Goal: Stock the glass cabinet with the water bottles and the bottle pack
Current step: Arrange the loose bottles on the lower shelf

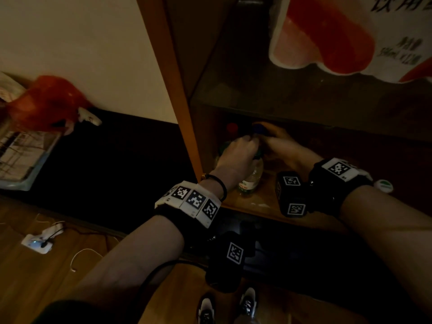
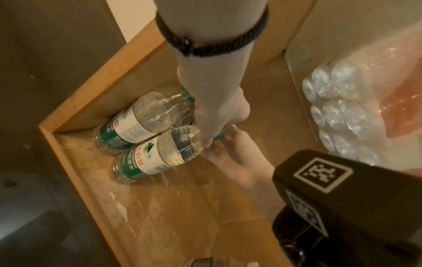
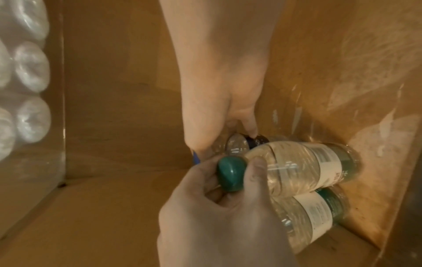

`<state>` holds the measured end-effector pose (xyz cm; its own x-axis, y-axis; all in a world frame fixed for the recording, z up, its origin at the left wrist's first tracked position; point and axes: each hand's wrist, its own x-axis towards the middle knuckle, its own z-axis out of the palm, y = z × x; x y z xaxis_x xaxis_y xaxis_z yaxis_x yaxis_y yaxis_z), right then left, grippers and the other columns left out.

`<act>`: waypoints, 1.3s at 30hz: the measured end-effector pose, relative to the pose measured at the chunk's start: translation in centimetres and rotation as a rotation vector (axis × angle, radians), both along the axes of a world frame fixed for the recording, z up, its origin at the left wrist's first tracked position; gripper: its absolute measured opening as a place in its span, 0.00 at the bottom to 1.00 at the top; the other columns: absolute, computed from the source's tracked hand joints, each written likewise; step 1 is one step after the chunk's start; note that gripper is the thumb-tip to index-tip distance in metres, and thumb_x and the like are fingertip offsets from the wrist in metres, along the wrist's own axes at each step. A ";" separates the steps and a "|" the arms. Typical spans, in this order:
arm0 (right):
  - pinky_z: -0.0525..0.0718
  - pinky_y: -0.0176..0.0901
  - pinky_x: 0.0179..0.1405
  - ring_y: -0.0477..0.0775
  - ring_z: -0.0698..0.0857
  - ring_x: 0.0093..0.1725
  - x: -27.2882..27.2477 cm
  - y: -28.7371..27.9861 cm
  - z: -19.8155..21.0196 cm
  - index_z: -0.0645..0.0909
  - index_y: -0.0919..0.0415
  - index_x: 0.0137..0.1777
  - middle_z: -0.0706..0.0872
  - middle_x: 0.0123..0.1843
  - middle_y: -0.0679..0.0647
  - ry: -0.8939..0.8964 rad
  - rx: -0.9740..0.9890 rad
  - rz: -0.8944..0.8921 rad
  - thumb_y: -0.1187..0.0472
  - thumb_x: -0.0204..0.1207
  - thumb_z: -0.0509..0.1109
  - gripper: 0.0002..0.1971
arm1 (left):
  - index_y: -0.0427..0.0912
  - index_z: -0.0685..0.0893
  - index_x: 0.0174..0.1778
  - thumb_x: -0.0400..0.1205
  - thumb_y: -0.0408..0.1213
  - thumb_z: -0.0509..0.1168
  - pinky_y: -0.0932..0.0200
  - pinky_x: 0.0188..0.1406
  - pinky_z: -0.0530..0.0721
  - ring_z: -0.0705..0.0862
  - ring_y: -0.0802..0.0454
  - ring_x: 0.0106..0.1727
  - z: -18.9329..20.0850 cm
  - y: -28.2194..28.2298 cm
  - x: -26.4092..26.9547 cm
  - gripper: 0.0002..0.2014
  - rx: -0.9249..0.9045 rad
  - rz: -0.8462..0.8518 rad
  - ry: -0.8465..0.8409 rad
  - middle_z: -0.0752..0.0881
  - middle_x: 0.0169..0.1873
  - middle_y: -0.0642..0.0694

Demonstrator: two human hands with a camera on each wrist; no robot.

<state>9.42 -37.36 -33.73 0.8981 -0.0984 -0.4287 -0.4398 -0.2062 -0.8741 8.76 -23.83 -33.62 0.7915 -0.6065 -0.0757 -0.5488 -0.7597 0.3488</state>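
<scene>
In the cabinet's (image 1: 168,73) lower compartment my left hand (image 1: 238,155) grips the green cap and neck of a clear water bottle (image 2: 160,155) that stands near the front left corner. A second green-labelled bottle (image 2: 132,124) stands right behind it against the side wall. My right hand (image 1: 278,141) reaches deeper and holds a blue-capped bottle (image 3: 237,144) by its shoulder. A red-capped bottle (image 1: 232,128) stands dimly at the back. The shrink-wrapped bottle pack (image 1: 350,38) lies on the glass shelf above, its bottle bottoms (image 2: 342,108) showing through the glass.
The wooden shelf floor (image 2: 171,216) stretches bare to the right of the bottles. Another green-capped bottle (image 1: 383,185) is beside my right wrist. On the floor to the left lie a red bag (image 1: 46,101), a tray of papers (image 1: 21,155) and a power strip (image 1: 38,242).
</scene>
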 end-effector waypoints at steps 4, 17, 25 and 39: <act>0.82 0.48 0.57 0.53 0.80 0.63 0.0 0.1 -0.6 0.71 0.49 0.76 0.80 0.67 0.52 0.003 0.010 -0.028 0.58 0.83 0.64 0.21 | 0.36 0.73 0.70 0.80 0.38 0.70 0.49 0.55 0.82 0.78 0.39 0.66 0.0 0.2 0.1 0.24 0.025 -0.020 -0.023 0.78 0.64 0.38; 0.72 0.39 0.63 0.54 0.74 0.75 -3.2 -4.1 2.1 0.71 0.51 0.77 0.74 0.76 0.53 0.011 -0.370 0.010 0.57 0.83 0.64 0.22 | 0.46 0.73 0.72 0.82 0.46 0.66 0.46 0.60 0.77 0.81 0.40 0.63 0.3 0.4 0.2 0.23 0.158 -0.036 -0.072 0.80 0.64 0.42; 0.71 0.57 0.73 0.66 0.72 0.75 -11.1 -12.0 1.5 0.78 0.60 0.69 0.73 0.75 0.64 -0.017 -0.823 -0.592 0.65 0.78 0.65 0.19 | 0.44 0.73 0.69 0.81 0.45 0.68 0.45 0.53 0.83 0.83 0.39 0.61 0.3 -0.5 -0.4 0.22 0.155 0.002 -0.079 0.79 0.65 0.42; 0.83 0.65 0.58 0.71 0.81 0.62 -15.6 -13.1 -5.9 0.70 0.61 0.70 0.80 0.65 0.69 -0.009 -0.571 -0.682 0.66 0.80 0.62 0.19 | 0.46 0.74 0.71 0.83 0.44 0.64 0.47 0.58 0.76 0.82 0.39 0.61 -0.4 -0.5 -0.9 0.20 0.198 0.019 -0.142 0.78 0.65 0.43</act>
<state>-6.22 -50.50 -39.63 0.5693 -0.8095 -0.1435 -0.6197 -0.3079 -0.7219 7.81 -24.31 -34.02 0.8136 -0.5760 -0.0792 -0.5668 -0.8161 0.1126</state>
